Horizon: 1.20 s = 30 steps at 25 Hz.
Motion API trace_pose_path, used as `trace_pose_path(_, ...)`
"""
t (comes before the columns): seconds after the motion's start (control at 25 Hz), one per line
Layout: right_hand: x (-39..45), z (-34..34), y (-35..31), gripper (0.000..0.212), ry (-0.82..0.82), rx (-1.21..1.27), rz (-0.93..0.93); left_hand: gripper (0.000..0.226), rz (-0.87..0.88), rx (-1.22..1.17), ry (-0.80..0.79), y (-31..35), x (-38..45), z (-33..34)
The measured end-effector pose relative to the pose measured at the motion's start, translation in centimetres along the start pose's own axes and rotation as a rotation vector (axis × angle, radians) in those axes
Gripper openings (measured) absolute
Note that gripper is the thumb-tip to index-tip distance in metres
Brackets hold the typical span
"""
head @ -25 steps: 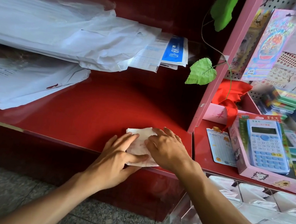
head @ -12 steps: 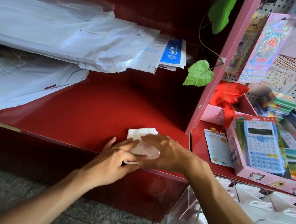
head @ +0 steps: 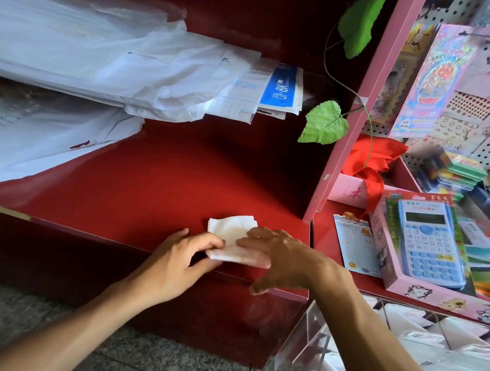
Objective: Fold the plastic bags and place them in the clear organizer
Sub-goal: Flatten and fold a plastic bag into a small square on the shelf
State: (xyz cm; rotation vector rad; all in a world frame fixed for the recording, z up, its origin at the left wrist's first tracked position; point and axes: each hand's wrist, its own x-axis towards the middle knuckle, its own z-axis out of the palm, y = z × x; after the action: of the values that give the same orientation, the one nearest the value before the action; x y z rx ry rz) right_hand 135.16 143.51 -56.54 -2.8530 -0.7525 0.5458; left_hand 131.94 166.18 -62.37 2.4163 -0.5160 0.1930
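A small folded white plastic bag (head: 231,236) lies at the front edge of the glossy red shelf (head: 147,190). The left hand (head: 180,266) pinches its near corner; the right hand (head: 282,259) presses flat fingers on it.

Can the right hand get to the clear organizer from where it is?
Probably yes. The right hand rests on the folded bag at the shelf's front edge, and the clear organizer sits just below and to its right, with nothing visible between them.

Folded bag (head: 232,231) on shelf (head: 147,190) — organizer (head: 401,361) right.
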Motion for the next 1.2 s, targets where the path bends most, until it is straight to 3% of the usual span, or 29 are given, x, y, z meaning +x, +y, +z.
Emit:
trace_pose_path(0.2, 0.6, 0.8, 1.1, 0.018, 0.259, 0.327, -0.062, 0.011, -0.111, -0.179, 0.138, 0.4, 0.4, -0.5)
trace_pose_path(0.28, 0.5, 1.1, 1.2, 0.032, 0.362, 0.495, -0.009, 0.013, -0.201, -0.23, 0.228, 0.7, 0.6, -0.4)
trace_pose_path(0.4, 1.1, 1.7, 0.5, 0.043, 0.448, 0.689, 0.12, 0.037, -0.358, -0.288, 0.324, 1.0, 1.0, -0.4)
trace_pose_path(0.48, 1.7, 1.9, -0.1, 0.033, 0.484, 0.632, 0.209, 0.042, -0.344, -0.253, 0.336, 0.9, 1.4, 0.0)
trace_pose_path(0.6, 2.2, 2.2, -0.8, 0.045, 0.493, 0.521, 0.309, 0.034, -0.281, -0.184, 0.341, 0.9, 1.9, 0.4)
trace_pose_path(0.68, 2.4, 2.6, -0.9, 0.031, 0.513, 0.479, 0.298, 0.022, -0.248, -0.146, 0.349, 0.8, 2.2, 0.6)
trace_pose_path(0.84, 1.9, 3.0, -1.2, 0.033, 0.729, 0.272, 0.16, 0.019, -0.133, -0.002, 0.29, 0.5, 2.5, 1.2)
trace_pose_path(0.92, 1.8, 3.3, -2.1, 0.051, 0.648, 0.091, 0.06, 0.018, -0.088, 0.112, 0.261, 0.4, 2.6, 1.5)
trace_pose_path(1.04, 2.0, 4.2, -3.2, 0.067, 0.244, 0.039, 0.052, 0.034, -0.031, 0.342, 0.231, 0.2, 2.4, 2.0)
trace_pose_path(1.12, 1.8, 4.2, -2.8, 0.081, 0.122, 0.012, 0.078, 0.062, 0.012, 0.385, 0.04, 0.3, 2.3, 1.7)
trace_pose_path(1.2, 1.3, 4.0, -2.1, 0.096, 0.067, -0.034, 0.064, 0.075, 0.017, 0.322, -0.205, 0.1, 2.1, 0.8)
